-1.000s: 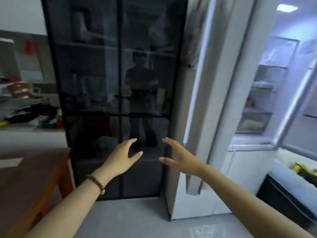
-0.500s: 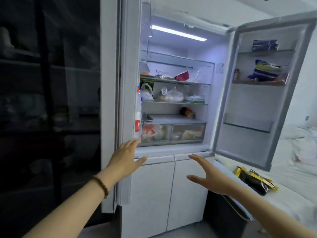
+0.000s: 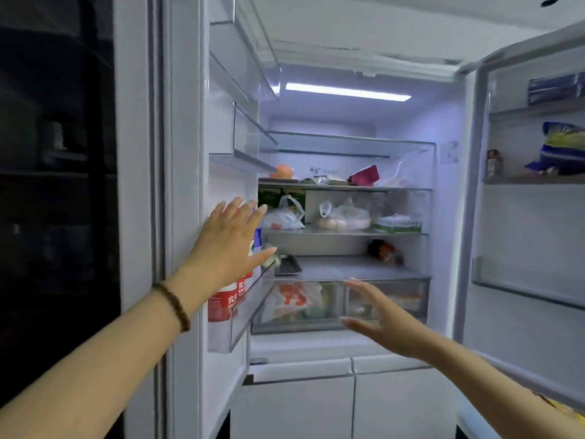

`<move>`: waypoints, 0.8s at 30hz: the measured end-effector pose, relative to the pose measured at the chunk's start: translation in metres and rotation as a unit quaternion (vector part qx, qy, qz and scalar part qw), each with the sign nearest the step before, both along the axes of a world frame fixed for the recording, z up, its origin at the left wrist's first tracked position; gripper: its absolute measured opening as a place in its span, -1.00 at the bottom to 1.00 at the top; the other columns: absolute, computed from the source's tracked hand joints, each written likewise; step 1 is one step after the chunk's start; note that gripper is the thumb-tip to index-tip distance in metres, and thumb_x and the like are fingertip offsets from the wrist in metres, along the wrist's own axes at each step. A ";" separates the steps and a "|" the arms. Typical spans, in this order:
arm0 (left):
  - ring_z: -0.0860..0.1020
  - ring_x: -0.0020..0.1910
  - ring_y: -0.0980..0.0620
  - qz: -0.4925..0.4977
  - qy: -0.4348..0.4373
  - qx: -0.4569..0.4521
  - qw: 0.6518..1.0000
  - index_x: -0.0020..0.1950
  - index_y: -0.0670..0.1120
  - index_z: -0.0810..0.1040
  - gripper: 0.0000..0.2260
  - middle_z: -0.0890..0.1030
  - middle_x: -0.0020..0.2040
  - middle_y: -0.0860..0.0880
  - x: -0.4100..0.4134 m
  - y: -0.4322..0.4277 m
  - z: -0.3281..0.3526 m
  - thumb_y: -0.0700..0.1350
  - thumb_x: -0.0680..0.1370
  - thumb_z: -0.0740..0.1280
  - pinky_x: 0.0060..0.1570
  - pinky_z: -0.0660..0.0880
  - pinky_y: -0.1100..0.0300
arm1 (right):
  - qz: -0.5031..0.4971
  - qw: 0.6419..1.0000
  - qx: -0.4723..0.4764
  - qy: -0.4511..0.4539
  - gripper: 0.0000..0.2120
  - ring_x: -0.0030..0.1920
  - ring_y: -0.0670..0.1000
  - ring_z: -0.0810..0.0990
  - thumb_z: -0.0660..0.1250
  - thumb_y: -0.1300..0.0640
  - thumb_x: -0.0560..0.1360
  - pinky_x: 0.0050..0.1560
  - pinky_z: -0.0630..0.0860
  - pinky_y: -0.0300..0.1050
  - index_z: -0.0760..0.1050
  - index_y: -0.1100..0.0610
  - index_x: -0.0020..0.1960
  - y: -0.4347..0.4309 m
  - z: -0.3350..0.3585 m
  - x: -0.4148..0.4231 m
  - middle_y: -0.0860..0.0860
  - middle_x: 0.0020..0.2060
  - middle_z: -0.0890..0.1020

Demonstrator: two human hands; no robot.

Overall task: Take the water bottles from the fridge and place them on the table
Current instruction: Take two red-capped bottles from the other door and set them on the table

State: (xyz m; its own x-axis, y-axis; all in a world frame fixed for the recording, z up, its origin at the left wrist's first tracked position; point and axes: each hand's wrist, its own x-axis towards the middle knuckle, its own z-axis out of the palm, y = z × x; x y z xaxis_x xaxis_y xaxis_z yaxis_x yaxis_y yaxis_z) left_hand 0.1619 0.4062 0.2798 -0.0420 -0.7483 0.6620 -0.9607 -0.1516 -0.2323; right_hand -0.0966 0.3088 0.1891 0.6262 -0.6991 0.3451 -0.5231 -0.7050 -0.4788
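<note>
Both hands are spread and empty: the left hand [image 3: 228, 242] hangs flat-fingered in front of the red-labelled water bottles [image 3: 228, 299] standing in the left door's bin [image 3: 250, 307] at about nine o'clock, not yet touching them as far as I can tell, while the right hand [image 3: 376, 315] floats open at five o'clock before the crisper drawers [image 3: 342, 304]. Half a second ago both hands hung lower and farther from the fridge [image 3: 345, 261]; a second ago only a dark glass cabinet [image 3: 57, 185] faced the camera. So the search looks finished and the first grasp is next. Bagged food crowds the lit shelves; no table shows.
</note>
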 end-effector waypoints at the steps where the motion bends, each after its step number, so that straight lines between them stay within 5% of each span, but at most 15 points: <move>1: 0.04 0.50 -0.09 0.021 0.000 0.001 1.000 0.51 -0.05 0.03 -0.31 0.11 0.53 -0.07 0.002 -0.010 0.006 0.29 0.51 0.10 0.47 -0.06 -0.02 | 0.013 1.000 0.004 -0.005 -0.29 0.41 -0.21 0.17 0.32 -0.19 0.42 0.41 0.11 -0.25 0.10 -0.11 0.47 -0.014 0.007 0.010 -0.14 0.49 0.16; 7: 0.04 0.50 -0.08 0.137 0.015 0.019 0.990 0.51 -0.03 -0.01 -0.28 0.03 0.55 -0.04 0.010 -0.044 0.017 0.34 0.49 0.06 0.44 0.02 -0.08 | 0.121 0.992 0.006 -0.032 -0.34 0.39 -0.17 0.23 0.31 -0.11 0.47 0.18 0.27 -0.52 0.09 -0.11 0.47 -0.077 0.055 0.081 -0.17 0.48 0.14; 11: 0.10 0.48 -0.09 0.208 0.028 0.027 0.977 0.51 -0.04 -0.02 -0.29 0.02 0.55 -0.05 0.015 -0.055 0.016 0.31 0.50 0.10 0.40 0.15 -0.06 | 0.208 0.976 -0.007 -0.063 -0.33 0.42 -0.13 0.24 0.31 -0.18 0.45 0.44 0.23 -0.03 0.10 -0.15 0.47 -0.105 0.075 0.136 -0.16 0.48 0.19; 16: 0.15 0.47 -0.08 0.295 0.021 0.018 0.955 0.50 -0.05 -0.01 -0.32 0.06 0.54 -0.06 0.020 -0.063 0.014 0.29 0.52 0.09 0.34 0.25 0.00 | 0.333 0.937 -0.011 -0.100 -0.45 0.30 -0.27 0.21 0.29 -0.11 0.49 0.20 0.27 -0.45 0.14 -0.22 0.40 -0.132 0.088 0.192 -0.30 0.34 0.25; 18: 0.18 0.46 -0.06 0.320 0.028 0.014 0.947 0.51 -0.05 -0.03 -0.32 0.06 0.54 -0.04 0.020 -0.064 0.013 0.26 0.53 0.10 0.32 0.27 0.03 | 0.371 0.921 -0.004 -0.119 -0.41 0.33 -0.22 0.26 0.27 -0.12 0.48 0.27 0.27 -0.38 0.13 -0.15 0.45 -0.141 0.092 0.214 -0.23 0.39 0.28; 21: 0.25 0.42 0.02 0.305 0.126 -0.024 0.944 0.51 -0.01 -0.09 -0.33 0.07 0.53 0.03 0.022 -0.067 0.007 0.19 0.54 0.16 0.27 0.31 0.13 | 0.450 0.876 0.070 -0.157 -0.44 0.36 -0.15 0.36 0.23 -0.11 0.51 0.39 0.31 -0.14 0.18 -0.07 0.46 -0.149 0.096 0.244 -0.13 0.41 0.35; 24: 0.32 0.35 0.08 0.243 0.282 -0.109 0.922 0.50 0.04 -0.03 -0.38 0.18 0.49 0.04 0.022 -0.070 0.000 0.15 0.54 0.18 0.22 0.29 0.25 | 0.497 0.838 0.161 -0.155 -0.54 0.31 -0.14 0.43 0.20 -0.11 0.53 0.34 0.37 -0.14 0.29 -0.08 0.40 -0.152 0.092 0.265 -0.11 0.33 0.46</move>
